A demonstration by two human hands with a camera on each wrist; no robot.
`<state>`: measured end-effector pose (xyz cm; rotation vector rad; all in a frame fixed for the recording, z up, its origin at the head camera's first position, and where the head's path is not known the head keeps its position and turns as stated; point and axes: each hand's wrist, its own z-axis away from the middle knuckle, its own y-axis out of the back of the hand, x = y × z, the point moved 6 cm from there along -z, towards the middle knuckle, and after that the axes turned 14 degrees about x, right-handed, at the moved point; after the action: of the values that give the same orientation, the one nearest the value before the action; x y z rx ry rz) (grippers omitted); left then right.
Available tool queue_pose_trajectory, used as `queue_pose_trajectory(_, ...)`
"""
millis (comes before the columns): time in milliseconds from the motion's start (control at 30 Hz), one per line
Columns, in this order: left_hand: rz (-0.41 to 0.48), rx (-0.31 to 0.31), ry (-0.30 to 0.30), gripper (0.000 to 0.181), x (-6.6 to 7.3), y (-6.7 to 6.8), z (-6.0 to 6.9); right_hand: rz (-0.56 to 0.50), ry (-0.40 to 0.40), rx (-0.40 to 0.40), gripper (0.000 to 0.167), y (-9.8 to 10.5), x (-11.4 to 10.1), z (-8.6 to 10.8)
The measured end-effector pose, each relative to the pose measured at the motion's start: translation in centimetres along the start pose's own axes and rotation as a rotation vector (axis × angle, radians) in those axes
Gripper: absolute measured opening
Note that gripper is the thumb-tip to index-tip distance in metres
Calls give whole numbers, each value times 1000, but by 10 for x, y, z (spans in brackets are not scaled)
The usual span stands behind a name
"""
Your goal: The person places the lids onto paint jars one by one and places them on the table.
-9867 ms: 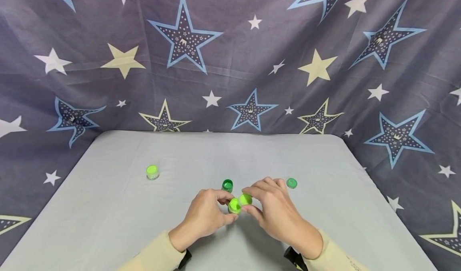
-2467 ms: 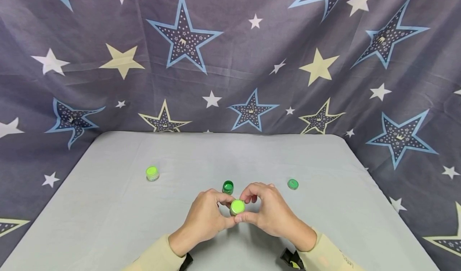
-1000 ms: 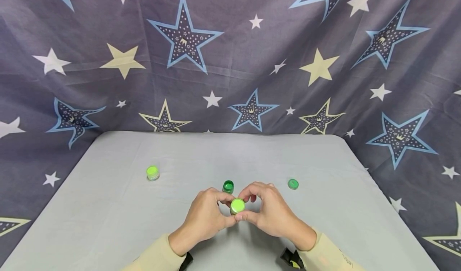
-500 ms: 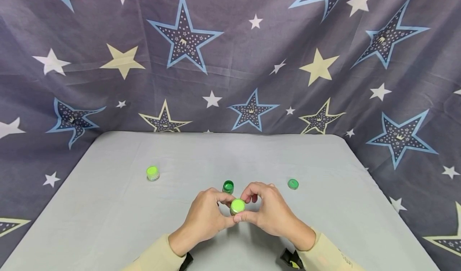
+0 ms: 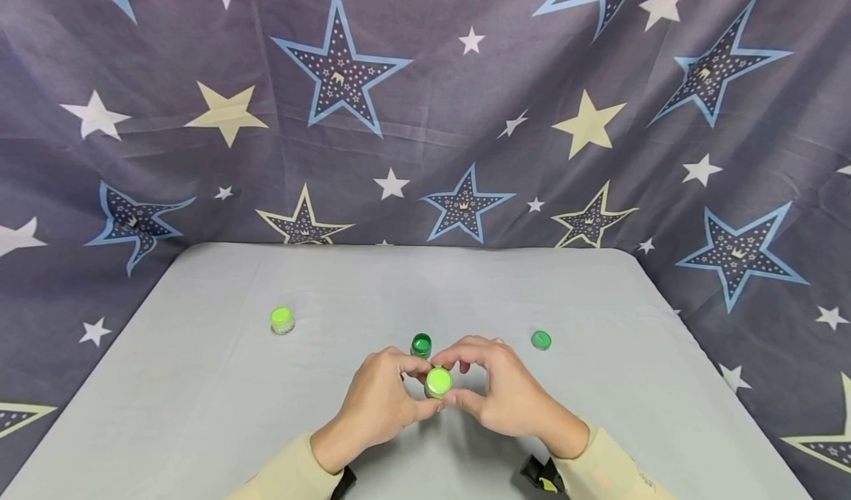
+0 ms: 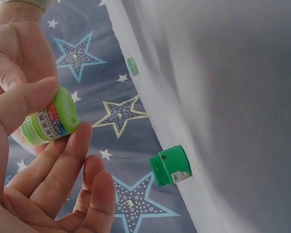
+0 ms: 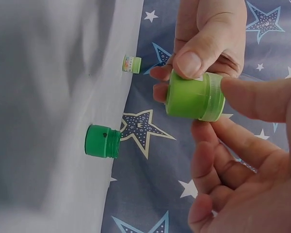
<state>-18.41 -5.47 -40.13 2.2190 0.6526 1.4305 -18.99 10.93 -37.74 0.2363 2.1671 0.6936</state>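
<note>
Between the two hands, above the table, is a small light-green paint jar (image 5: 439, 383) with its lid on, standing upright. My left hand (image 5: 380, 396) grips the jar's body between thumb and fingers; its printed label (image 6: 51, 121) shows in the left wrist view. At the translucent lid (image 7: 214, 97), the thumb and fingers of my right hand (image 5: 508, 391) pinch from either side. Just behind the hands stands a dark-green paint jar (image 5: 421, 345) without a lid, its threaded neck visible in both wrist views.
A green lid (image 5: 541, 340) lies on the table to the right. Another light-green paint jar (image 5: 282, 320), lidded, stands at the left. The grey-covered table (image 5: 346, 286) ends at a hanging star-print cloth (image 5: 425, 116).
About ten seconds ago the light-green lid was held off its jar; now it sits on top. In the last half second the right thumb and fingers have shifted around the lid.
</note>
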Motion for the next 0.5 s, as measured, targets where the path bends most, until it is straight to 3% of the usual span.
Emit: queue_pose_trajectory(500, 4, 7, -2, 28, 1, 1, 1, 58, -31, 26, 37, 0, 1, -1)
